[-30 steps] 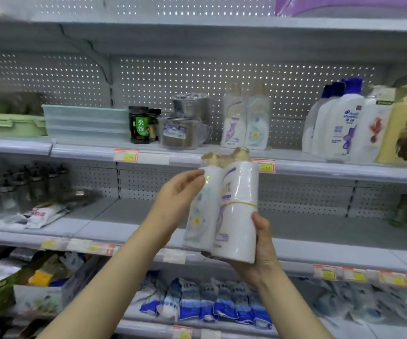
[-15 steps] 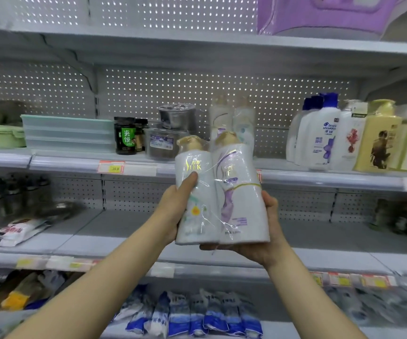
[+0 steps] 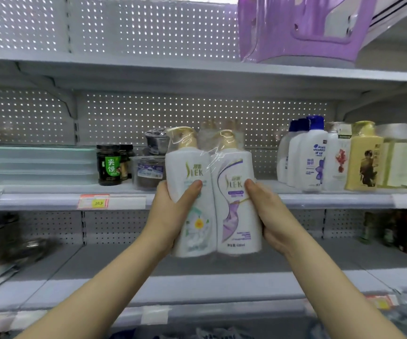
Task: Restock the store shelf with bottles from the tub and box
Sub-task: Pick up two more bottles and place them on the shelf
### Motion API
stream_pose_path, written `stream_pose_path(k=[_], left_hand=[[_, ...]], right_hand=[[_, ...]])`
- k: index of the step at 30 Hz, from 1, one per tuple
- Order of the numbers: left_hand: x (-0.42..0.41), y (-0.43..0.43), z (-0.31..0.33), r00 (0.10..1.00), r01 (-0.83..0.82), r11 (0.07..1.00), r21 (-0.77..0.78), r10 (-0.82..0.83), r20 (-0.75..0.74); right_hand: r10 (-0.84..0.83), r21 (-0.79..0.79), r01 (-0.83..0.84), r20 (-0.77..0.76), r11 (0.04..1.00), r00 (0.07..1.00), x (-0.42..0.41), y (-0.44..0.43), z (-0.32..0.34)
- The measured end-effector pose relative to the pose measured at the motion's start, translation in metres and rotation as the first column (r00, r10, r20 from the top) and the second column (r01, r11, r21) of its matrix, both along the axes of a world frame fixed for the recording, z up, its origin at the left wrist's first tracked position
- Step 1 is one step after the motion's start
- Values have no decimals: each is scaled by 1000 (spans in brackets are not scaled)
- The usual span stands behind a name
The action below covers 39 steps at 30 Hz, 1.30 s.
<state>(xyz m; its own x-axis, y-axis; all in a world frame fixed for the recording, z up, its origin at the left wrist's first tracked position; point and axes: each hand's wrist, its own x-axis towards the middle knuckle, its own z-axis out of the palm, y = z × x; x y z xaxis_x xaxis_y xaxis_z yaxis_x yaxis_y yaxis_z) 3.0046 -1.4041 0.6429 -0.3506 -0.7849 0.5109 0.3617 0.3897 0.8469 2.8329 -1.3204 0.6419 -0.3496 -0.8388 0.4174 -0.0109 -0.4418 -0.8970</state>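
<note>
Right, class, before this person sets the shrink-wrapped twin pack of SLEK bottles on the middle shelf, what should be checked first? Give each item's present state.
1. Grip: left hand and right hand both hold the SLEK twin pack: ok.
2. Pack upright, labels facing the person: ok.
3. Shrink wrap unbroken: cannot tell.
4. Room on the middle shelf in front of the matching pack standing behind: cannot tell, hidden.
5. Pack's base raised above the shelf lip: cannot tell; it looks low.
</note>
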Motion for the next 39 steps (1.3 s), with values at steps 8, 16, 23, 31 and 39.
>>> stream_pose_path(k=[8, 16, 23, 31, 39], left_hand=[[-59, -28, 59, 992, -69, 996, -55, 63, -108], [-110, -59, 76, 967, -249, 925, -287, 252, -27], [-124, -106, 66, 952, -218, 854, -472, 292, 89], [-139, -141, 65, 951, -144, 901, -409, 240, 195], [-149, -172, 62, 938, -128, 931, -340, 225, 262]], right_hand=[[-97, -146, 75, -152, 986, 984, -47, -28, 64], [-121, -194, 77, -228, 978, 966, -102, -63, 93], [-95, -195, 45, -254, 980, 962, -134, -100, 77], [-31, -182, 8, -127, 983, 991, -144, -135, 66], [-81, -146, 62, -128, 987, 988, -149, -154, 66]])
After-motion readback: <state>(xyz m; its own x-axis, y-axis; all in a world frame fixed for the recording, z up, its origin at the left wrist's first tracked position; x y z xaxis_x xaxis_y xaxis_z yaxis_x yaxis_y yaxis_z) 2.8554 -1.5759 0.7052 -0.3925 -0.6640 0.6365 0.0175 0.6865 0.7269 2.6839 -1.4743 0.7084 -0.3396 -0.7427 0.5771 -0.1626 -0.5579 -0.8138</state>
